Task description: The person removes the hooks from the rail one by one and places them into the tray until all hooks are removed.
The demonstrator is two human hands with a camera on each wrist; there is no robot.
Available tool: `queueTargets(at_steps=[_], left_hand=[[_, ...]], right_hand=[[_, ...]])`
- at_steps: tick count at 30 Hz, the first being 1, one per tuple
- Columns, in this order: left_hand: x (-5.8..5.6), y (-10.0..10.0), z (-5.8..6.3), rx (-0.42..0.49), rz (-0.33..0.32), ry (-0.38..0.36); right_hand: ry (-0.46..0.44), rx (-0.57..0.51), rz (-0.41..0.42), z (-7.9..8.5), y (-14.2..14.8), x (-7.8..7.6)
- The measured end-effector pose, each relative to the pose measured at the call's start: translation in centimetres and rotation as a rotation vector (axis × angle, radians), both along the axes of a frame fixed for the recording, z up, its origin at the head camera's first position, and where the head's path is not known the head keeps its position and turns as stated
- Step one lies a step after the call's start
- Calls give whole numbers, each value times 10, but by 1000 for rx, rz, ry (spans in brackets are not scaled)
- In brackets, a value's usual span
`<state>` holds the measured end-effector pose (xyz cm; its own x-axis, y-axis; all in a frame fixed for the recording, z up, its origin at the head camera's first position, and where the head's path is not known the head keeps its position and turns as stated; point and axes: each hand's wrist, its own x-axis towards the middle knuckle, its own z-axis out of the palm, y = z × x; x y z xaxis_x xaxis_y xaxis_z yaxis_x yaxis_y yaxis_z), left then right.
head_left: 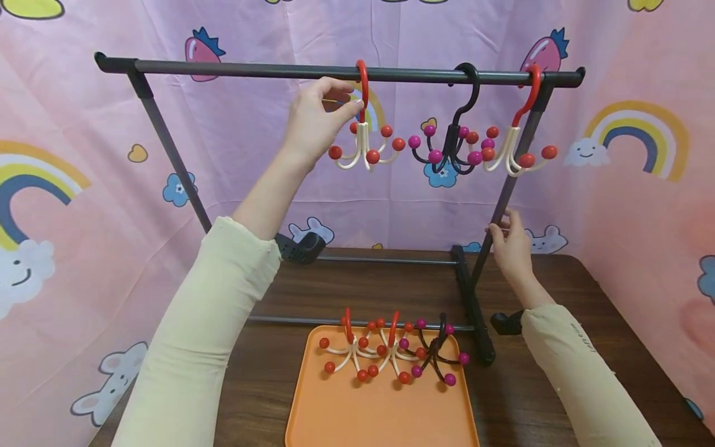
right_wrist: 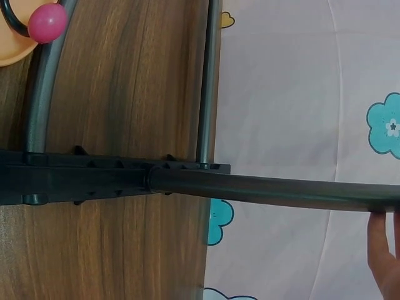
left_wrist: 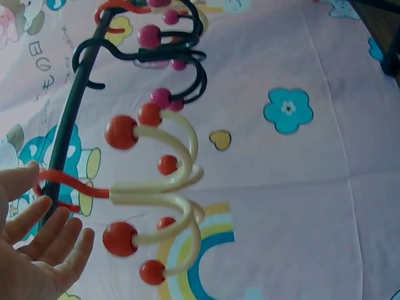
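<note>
My left hand [head_left: 319,118] is raised to the rack's top bar [head_left: 251,70], beside a cream claw-shaped hanger [head_left: 363,139] with a red hook and red ball tips. That hook hangs over the bar. In the left wrist view the left hand's fingers [left_wrist: 65,250] are loosely spread, thumb and index either side of the red hook [left_wrist: 75,181]; whether they touch it is unclear. Lower down, my right hand [head_left: 512,248] holds the rack's right upright [head_left: 505,192]. Only fingertips [right_wrist: 378,240] show against that post in the right wrist view.
Right along the bar hang a black hanger [head_left: 451,146] with pink balls and another cream one [head_left: 509,149]. An orange tray [head_left: 380,416] on the wooden table [head_left: 251,385] carries two cream hangers [head_left: 352,351] and a black one [head_left: 433,354]. Patterned cloth surrounds the table.
</note>
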<state>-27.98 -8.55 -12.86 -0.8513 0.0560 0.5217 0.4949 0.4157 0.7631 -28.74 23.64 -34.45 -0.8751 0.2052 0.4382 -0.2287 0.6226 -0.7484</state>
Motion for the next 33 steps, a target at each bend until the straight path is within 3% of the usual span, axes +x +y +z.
queueTargets(at_steps=[3,7,15,24,33], left_hand=[[0,6,1,15,-20,3],[0,12,5,-15,3,-5],[-2,26,14,12,-10,-67],[-5,32,15,-4,54,-24],[-1,27,16,85,46,46]], right_hand=[[-16,-3,5,1,-1,1],[-28,-2,9,2,-1,3],[-17,13,6,1,0,1],[27,46,-19,-1,0,-1],[24,25,-11,-1,1,-2]])
